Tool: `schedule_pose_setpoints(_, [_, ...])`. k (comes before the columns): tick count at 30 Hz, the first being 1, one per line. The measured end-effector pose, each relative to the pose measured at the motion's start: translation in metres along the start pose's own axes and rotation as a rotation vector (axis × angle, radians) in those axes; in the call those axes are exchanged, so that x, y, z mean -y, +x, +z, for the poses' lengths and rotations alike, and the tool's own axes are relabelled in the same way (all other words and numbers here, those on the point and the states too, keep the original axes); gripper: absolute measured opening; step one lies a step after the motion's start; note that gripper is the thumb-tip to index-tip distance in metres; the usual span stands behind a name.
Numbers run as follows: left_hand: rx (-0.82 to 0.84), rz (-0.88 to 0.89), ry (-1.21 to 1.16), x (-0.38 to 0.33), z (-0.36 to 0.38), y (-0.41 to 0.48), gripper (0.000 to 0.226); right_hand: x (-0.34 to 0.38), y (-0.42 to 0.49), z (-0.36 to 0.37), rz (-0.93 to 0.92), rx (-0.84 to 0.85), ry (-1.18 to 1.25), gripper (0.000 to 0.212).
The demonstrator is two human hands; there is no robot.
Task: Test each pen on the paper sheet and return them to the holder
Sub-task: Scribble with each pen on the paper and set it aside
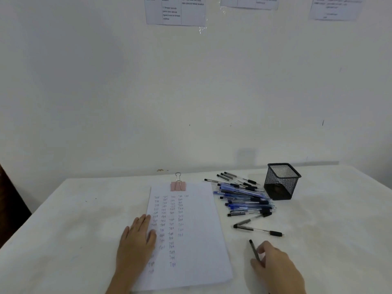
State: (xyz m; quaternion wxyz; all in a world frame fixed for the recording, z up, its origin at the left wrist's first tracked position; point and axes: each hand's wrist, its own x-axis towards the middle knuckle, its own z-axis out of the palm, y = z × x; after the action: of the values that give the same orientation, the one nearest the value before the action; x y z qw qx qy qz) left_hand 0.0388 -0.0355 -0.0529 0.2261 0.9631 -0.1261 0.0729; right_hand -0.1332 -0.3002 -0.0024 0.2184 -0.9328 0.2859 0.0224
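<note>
Lower right, the right hand [275, 266] pinches a pen [253, 249] angled up-left toward the paper [201, 251]; the left hand [135, 240] presses it, fingers straight.

Setting: an office-style workroom, plainly kept.
Wall: a bare white wall [106, 81] rises behind the tabletop [63, 219]; printed notices [175, 11], laid out as tables, are taped up high on it.
Tabletop: covered in white, its far edge set against the wall.
Stationery: a black mesh holder [282, 181] near the far right edge, a heap of pens [244, 198] just beside it, and mid-tabletop a paper sheet [191, 230] of handwritten marks under a pink binder clip [178, 186].
</note>
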Motion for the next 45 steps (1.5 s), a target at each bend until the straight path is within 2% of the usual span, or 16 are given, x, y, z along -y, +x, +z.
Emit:
schedule_pose_setpoints(3, [-0.032, 0.039, 0.017, 0.001, 0.001, 0.001, 0.084, -0.002, -0.004, 0.004, 0.002, 0.005, 0.055, 0.019])
schedule_pose_setpoints(5, [0.018, 0.036, -0.018, 0.001, -0.001, 0.002, 0.09, -0.002, -0.005, 0.0, 0.014, 0.007, 0.08, 0.022])
schedule_pose_setpoints(8, [0.023, 0.026, 0.01, -0.001, -0.004, 0.0, 0.094, -0.008, 0.008, -0.017, -0.018, -0.152, 0.051, 0.02])
schedule_pose_setpoints(10, [0.042, 0.015, 0.013, -0.002, -0.005, -0.001, 0.083, -0.015, 0.03, -0.024, -0.149, -0.252, -0.044, 0.022])
schedule_pose_setpoints(13, [0.067, -0.005, -0.012, -0.004, -0.006, 0.0, 0.053, -0.015, 0.055, -0.026, -0.308, -0.165, -0.181, 0.025])
schedule_pose_setpoints(15, [0.064, -0.012, -0.023, -0.004, -0.007, -0.001, 0.051, -0.014, 0.065, -0.021, -0.328, -0.09, -0.198, 0.022])
schedule_pose_setpoints(18, [0.056, -0.012, -0.022, -0.006, -0.008, -0.001, 0.051, -0.018, 0.074, -0.024, -0.409, -0.108, -0.172, 0.01])
schedule_pose_setpoints(21, [0.068, -0.004, 0.008, -0.004, -0.007, 0.0, 0.054, -0.012, 0.078, -0.036, -0.492, -0.206, 0.249, 0.027])
schedule_pose_setpoints(23, [0.075, -0.006, 0.024, -0.004, -0.007, 0.0, 0.06, 0.008, 0.071, -0.051, -0.495, -0.177, 0.725, 0.012])
schedule_pose_setpoints(27, [0.07, -0.006, 0.042, -0.002, -0.004, 0.0, 0.082, 0.061, 0.068, -0.061, -0.335, 0.107, 1.72, 0.054])
schedule_pose_setpoints(30, [0.069, -0.008, 0.029, -0.003, -0.005, -0.001, 0.08, 0.092, 0.076, -0.038, -0.125, 0.122, 2.137, 0.054])
schedule_pose_setpoints(33, [0.094, -0.015, 0.027, -0.005, -0.007, -0.001, 0.057, 0.109, 0.083, -0.007, 0.022, 0.072, 2.342, 0.038])
schedule_pose_setpoints(37, [0.087, -0.009, 0.013, -0.005, -0.009, -0.001, 0.071, 0.116, 0.09, 0.022, 0.082, 0.07, 2.473, 0.041])
schedule_pose_setpoints(40, [0.082, -0.002, 0.024, -0.004, -0.007, 0.0, 0.062, 0.123, 0.102, 0.029, 0.077, 0.11, 2.433, 0.045])
schedule_pose_setpoints(42, [0.069, 0.005, 0.033, -0.003, -0.005, 0.0, 0.079, 0.131, 0.112, 0.034, 0.067, 0.145, 2.353, 0.038])
schedule_pose_setpoints(45, [0.044, 0.005, 0.031, -0.001, -0.004, 0.0, 0.099, 0.14, 0.127, 0.037, 0.088, 0.162, 2.187, 0.054])
